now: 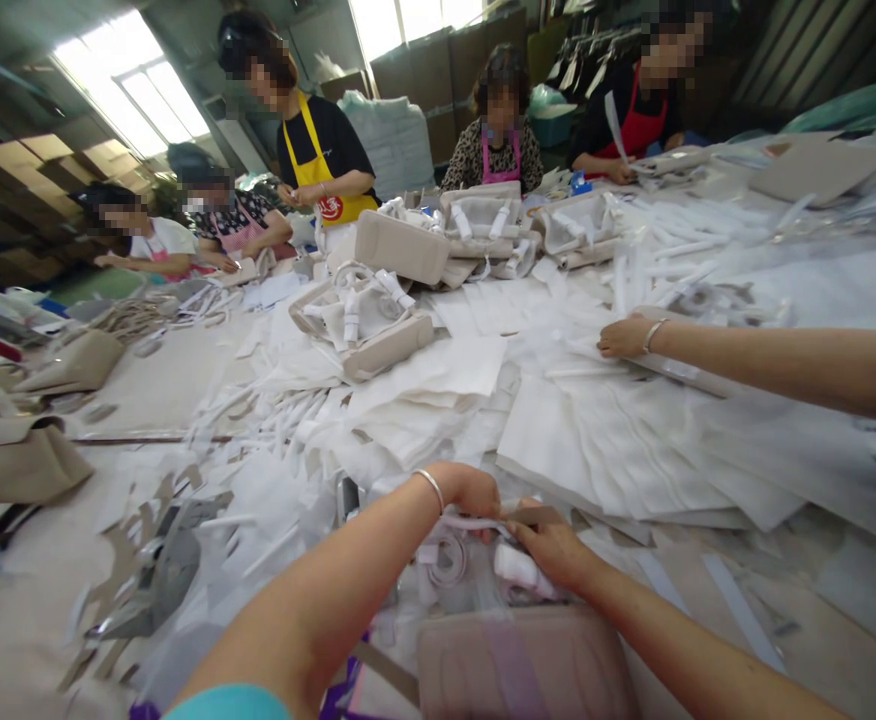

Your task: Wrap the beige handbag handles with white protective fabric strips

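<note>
My left hand, a bracelet at its wrist, is closed with curled fingers on a narrow strap, partly covering it. Just beside it, my right hand pinches the same strap, which looks beige at this end and white-wrapped between the hands. Directly below lies a beige handbag with clear film over its front. Coiled, white-wrapped straps and a white-wrapped bundle rest at the bag's top, close under both hands. The fingertips are partly hidden.
Stacked white foam sheets spread ahead to the right, where another person's hand reaches in. Wrapped beige bags pile up mid-table. At left are a beige bag and strap scraps. Several people work along the far side.
</note>
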Demonstrator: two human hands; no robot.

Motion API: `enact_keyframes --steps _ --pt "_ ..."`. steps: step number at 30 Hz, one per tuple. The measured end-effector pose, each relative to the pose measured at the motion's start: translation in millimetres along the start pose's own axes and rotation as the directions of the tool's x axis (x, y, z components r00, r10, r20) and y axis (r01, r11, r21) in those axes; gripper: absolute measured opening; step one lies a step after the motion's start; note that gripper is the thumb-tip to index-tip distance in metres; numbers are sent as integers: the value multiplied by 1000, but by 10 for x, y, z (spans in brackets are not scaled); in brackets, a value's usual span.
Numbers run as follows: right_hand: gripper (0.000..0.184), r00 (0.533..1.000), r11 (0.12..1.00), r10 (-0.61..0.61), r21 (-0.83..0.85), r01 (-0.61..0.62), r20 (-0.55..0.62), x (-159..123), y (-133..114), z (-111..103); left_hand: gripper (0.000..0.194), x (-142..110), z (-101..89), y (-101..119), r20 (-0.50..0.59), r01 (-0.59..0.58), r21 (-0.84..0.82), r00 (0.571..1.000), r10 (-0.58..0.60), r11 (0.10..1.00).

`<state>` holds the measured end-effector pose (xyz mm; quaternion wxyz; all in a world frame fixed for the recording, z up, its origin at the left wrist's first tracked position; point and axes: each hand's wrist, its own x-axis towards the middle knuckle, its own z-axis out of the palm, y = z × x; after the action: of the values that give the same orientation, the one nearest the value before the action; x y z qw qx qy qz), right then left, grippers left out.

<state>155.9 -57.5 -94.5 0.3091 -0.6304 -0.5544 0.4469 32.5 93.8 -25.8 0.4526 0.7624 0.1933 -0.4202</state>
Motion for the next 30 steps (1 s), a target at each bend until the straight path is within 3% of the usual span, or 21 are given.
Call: enact_keyframes --steps 2,5,13,19,22,26,30 --pt "24 1000 1000 0 9 0 -12 -10 -10 0 28 19 -29 -41 48 -13 -89 999 17 996" --pt "23 1000 999 16 32 -15 -25 -21 -23 -6 25 41 -27 -93 5 -24 -166 1000 25 986" --pt "12 1000 998 28 49 -28 8 -48 -158 -115 20 17 20 -36 -191 36 -26 981 -40 999" --pt "15 996 995 89 -40 -89 4 -56 -219 -137 21 -3 18 -10 -233 80 -8 969 -80 997" --pt "19 999 997 -43 -66 41 -29 -92 -205 -147 20 -19 24 9 -234 82 -42 968 -89 996" --pt "17 953 951 -302 -61 302 8 -115 -217 -190 20 -40 21 48 -221 83 -70 970 -97 994" --pt "11 964 921 -264 -286 264 42 -33 -314 -231 16 -8 -6 72 -205 120 -63 970 -130 991"
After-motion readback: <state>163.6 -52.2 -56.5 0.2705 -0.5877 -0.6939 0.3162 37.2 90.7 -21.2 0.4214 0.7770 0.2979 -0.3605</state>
